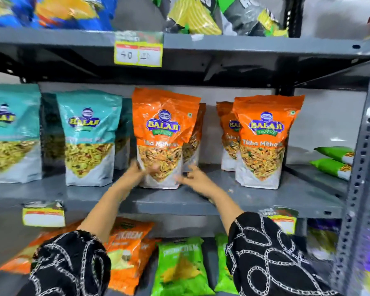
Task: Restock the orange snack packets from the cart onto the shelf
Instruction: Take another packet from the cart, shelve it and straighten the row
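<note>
Black sleeves with a white chain print point(271, 253) fill the bottom edge, both bare forearms reaching up to the grey painted metal shelf point(222, 201). Left hand point(137, 170) and right hand point(192, 176) flank the base of a glossy orange stand-up snack pouch point(165, 137), upright on the shelf, clear window low down showing a crumbly mix, white gusset bottom. Hands are motion-blurred; fingers look spread at the pouch's lower corners, can't tell if they're gripping it or just off it. More orange pouches sit right behind it. Second front orange pouch point(263, 142) stands to the right, apart, with others stacked behind. Teal pouches of the same shape point(88, 135) to the left. Two green pillow packs point(333, 161) lie flat at far right. Yellow-edged price label point(138, 49) is clipped to the shelf lip above. Perforated steel upright point(359, 167) on the right. Green crinkled chip bags point(179, 268) on the row below.
</note>
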